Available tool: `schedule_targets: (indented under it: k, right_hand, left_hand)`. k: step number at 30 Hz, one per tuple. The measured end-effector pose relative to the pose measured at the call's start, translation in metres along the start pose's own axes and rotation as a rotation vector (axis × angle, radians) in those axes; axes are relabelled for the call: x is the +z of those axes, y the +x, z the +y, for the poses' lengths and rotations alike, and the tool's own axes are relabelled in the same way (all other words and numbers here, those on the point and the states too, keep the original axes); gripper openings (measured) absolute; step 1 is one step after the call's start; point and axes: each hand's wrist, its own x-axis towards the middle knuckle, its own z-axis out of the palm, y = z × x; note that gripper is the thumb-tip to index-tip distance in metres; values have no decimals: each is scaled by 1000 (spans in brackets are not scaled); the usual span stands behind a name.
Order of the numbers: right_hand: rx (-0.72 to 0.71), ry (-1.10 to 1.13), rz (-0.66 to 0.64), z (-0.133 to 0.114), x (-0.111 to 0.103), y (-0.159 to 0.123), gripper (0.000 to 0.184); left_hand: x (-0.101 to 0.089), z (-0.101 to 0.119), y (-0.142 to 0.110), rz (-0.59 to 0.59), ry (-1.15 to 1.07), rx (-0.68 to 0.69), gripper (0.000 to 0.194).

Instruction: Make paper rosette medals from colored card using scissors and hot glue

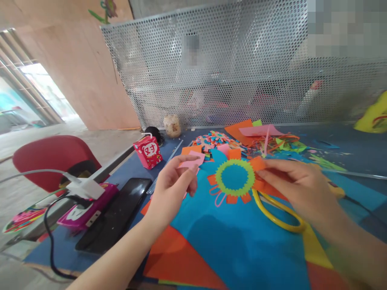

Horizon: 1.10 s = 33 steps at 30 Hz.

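Head view, left hand: your left hand (173, 183) is above the left part of the blue sheet, with the thumb and index finger closed on a pink paper piece (198, 158); the other fingers are curled in.
Head view, right hand: your right hand (298, 183) is at the right side of the green ring, with the thumb and index finger clamped on an orange tab (257, 163).
Green ring: the zigzag-edged ring (250, 177) is between your hands, over the blue sheet (242, 245); you cannot tell whether it touches the sheet. Other orange tabs (231, 199) project from its edge.
Pink loops: thin loops (219, 200) are at the ring's lower left.
Yellow loop: a handle-like loop (279, 221) is just below your right hand.
Paper stock: a pile of small coloured pieces (216, 137) is beyond the ring; cut strips (287, 144) are to its right.
Left of the bench: a red drink carton (148, 152) stands upright; a black phone (115, 217) lies beside a purple power strip (102, 203).
Rear: a perforated metal panel (226, 76) stands behind the bench.
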Motion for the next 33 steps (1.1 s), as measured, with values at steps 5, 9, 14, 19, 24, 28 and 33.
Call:
schedule_targets:
  k: [5,9,14,19,24,28,33]
  right_hand:
    - [65,142,-185,-5,1,0,14]
    - [74,204,-231,-10,3,-2,12]
    - [2,182,-242,-10,4,-4,11]
    - [-86,47,-178,-9,4,-5,13]
    - [-180,-21,-159,-10,4,-5,15]
    - [-275,-29,-140,-10,4,-5,19]
    - [-375,-46,-139,-7,3,-6,25]
  left_hand:
    - [3,3,-2,51,175,225,37]
    - [4,1,-5,-34,255,259,35]
    - [2,-5,-6,-18,311,224,28]
    - [1,-6,-6,17,322,224,24]
    - [3,-4,-6,64,296,223,19]
    - [5,-2,-5,82,262,246,12]
    - [7,-1,-6,96,243,253,11]
